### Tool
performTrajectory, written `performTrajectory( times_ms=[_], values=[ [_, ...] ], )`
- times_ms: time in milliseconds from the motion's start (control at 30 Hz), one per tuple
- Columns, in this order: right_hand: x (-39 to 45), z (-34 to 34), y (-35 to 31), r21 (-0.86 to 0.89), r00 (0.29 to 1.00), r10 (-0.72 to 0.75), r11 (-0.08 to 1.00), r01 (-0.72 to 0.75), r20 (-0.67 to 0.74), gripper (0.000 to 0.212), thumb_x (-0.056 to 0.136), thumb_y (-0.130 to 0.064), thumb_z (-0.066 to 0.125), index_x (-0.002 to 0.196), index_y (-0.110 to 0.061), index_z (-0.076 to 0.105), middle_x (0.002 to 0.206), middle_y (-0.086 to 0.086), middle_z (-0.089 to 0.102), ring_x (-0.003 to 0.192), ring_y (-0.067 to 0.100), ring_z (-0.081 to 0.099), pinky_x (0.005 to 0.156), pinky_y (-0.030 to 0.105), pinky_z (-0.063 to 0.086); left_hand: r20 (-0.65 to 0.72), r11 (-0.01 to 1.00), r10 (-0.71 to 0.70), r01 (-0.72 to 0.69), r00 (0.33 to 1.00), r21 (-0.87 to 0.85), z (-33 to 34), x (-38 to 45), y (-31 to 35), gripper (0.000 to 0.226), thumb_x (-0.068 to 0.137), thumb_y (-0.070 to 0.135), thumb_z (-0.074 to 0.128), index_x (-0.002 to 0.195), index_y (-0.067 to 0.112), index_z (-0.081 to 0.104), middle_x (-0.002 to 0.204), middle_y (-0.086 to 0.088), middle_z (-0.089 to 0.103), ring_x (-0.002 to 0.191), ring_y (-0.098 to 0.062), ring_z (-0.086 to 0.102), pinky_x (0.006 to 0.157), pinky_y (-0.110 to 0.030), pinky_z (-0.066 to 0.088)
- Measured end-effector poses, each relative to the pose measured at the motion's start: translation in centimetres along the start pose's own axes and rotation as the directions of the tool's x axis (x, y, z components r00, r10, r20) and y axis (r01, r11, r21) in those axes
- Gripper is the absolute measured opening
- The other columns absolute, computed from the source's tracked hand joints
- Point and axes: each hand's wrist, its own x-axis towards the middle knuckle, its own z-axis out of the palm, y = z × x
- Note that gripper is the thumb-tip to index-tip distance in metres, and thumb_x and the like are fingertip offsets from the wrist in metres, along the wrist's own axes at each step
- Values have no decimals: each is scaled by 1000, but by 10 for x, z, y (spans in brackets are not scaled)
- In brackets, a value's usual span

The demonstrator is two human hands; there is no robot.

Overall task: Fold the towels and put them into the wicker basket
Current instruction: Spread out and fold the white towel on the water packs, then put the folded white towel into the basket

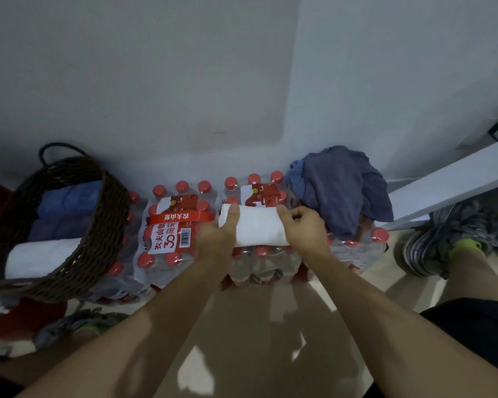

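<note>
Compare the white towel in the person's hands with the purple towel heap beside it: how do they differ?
The white towel is folded into a neat block; the purple towel lies crumpled. The white towel is gripped by both hands, left hand and right hand; the purple towel is untouched. Both rest on the bottle packs.

Left hand (pixel 222 229) and right hand (pixel 301 225) grip a folded white towel (pixel 256 228) on water-bottle packs (pixel 170 225). Wicker basket (pixel 104 225) at left holds folded towels. Crumpled towels (pixel 339 188) at right.
</note>
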Motion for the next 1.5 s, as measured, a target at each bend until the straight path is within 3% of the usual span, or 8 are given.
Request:
performTrajectory(
  times_ms=[133,367,500,600,800,1067,1233,1500],
  values=[
    [-3,-7,0,98,997,77,992,-78,15,41,92,-46,61,67,-13,60,67,-3,63,63,12,57,54,23,40,68,981,-192,192,979,5,9,1,27,59,78,66,63,99,11,61,91,-4,68,84,-25,67,75,-39,59],
    [-7,-30,-23,30,933,175,980,-195,315,49,101,-50,40,82,-11,64,84,12,69,77,25,65,75,37,53,212,931,188,-242,959,273,-14,-11,52,53,85,58,60,100,7,61,92,-4,66,79,-14,63,56,-25,47],
    [-19,-45,-57,7,946,-48,999,48,320,55,95,-69,20,74,-31,54,76,-10,58,72,7,54,69,26,39,397,760,402,-543,825,358,-50,-13,94,39,80,56,67,101,25,58,93,6,63,81,-10,62,62,-29,54],
    [-45,-51,-79,192,873,-332,941,280,356,66,78,-85,41,126,-40,48,125,-20,55,111,-3,56,86,20,47,636,607,433,-728,639,318,-74,-24,119,28,80,56,68,96,33,63,92,10,67,82,-5,65,67,-27,55],
    [-97,-30,-105,376,589,-564,826,420,579,67,71,-43,85,129,-37,50,118,-9,64,108,12,64,81,34,59,750,505,491,-846,444,171,-110,-61,122,21,83,46,69,97,31,65,91,15,68,86,-4,65,69,-13,49],
    [-142,11,-117,360,541,-471,882,304,697,32,85,-61,62,114,-49,56,109,-15,67,98,9,67,79,34,60,724,611,446,-770,527,184,-191,-44,123,20,84,45,65,94,28,69,88,11,72,79,-7,69,66,-19,53],
    [-137,61,-160,139,648,-505,837,530,570,37,86,-65,50,101,-34,61,90,-15,67,80,1,63,60,18,49,610,605,485,-744,627,284,-244,1,123,32,81,47,57,95,21,68,86,6,71,80,-8,68,68,-22,53],
    [-105,166,-254,-50,560,-464,738,673,686,46,95,-61,46,64,-27,52,65,-10,58,61,4,54,52,18,37,268,658,566,-623,779,423,-316,81,86,29,99,29,47,95,2,58,89,-12,62,82,-27,58,73,-42,46]
  ],
)
